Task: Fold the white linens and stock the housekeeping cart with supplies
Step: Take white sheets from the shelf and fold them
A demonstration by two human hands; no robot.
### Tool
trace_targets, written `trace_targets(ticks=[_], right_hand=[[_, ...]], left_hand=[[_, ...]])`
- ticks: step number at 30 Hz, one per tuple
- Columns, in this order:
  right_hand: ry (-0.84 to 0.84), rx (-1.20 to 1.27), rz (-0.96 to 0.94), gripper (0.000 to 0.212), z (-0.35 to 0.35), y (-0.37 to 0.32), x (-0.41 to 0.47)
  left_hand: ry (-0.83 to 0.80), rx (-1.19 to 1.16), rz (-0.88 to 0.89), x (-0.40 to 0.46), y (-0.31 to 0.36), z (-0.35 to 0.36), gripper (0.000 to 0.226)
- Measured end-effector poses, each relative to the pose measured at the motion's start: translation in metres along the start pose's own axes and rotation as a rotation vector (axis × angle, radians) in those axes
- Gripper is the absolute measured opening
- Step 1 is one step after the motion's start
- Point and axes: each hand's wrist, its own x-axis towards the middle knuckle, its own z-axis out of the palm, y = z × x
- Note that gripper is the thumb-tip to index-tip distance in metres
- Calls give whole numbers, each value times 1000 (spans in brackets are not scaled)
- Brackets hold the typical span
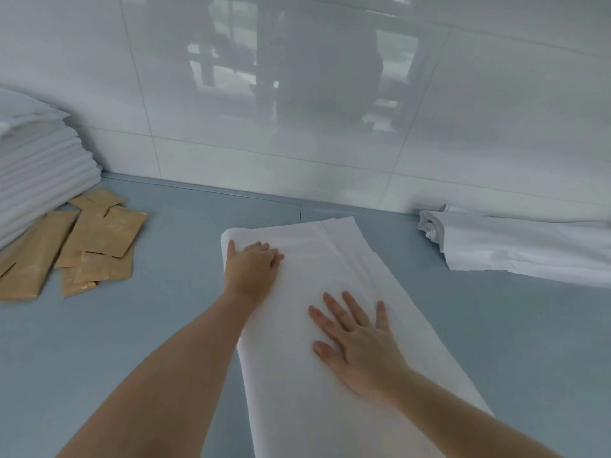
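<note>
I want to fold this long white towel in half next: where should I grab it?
Probably pinch the two far corners of the white towel, reaching from the near side. It lies as a long flat strip running away from you; the left hand already rests by that far edge.

Two bare forearms, no sleeves in view; left hand [253, 266] and right hand [358, 342] ungloved; no rings, watch or bracelets visible at wrists; fingers [334, 304] with short, unpainted nails; upper arms out of frame
</note>
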Motion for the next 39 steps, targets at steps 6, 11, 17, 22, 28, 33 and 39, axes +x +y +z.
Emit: trace_targets(ticks=[6,11,17,22,28,33,39], right_hand=[[61,2,135,57,6,-3,2],[29,0,115,56,2,4,4],[-106,-24,488,50,-25,70,-4],[65,-29,287,52,-19,26,-31],[-71,35,325,56,-1,19,-52],[-4,73,382,54,2,22,-25],[1,79,387,52,-1,26,-22]], left_hand=[[-144,11,-198,-65,62,9,59],[-135,84,-116,-159,95,7,67],[-161,134,-96,-154,92,3,69],[-189,129,-63,-140,86,4,70],[-211,160,28,-96,76,14,71],[-266,186,121,-53,68,18,63],[-376,117,72,-107,86,9,63]])
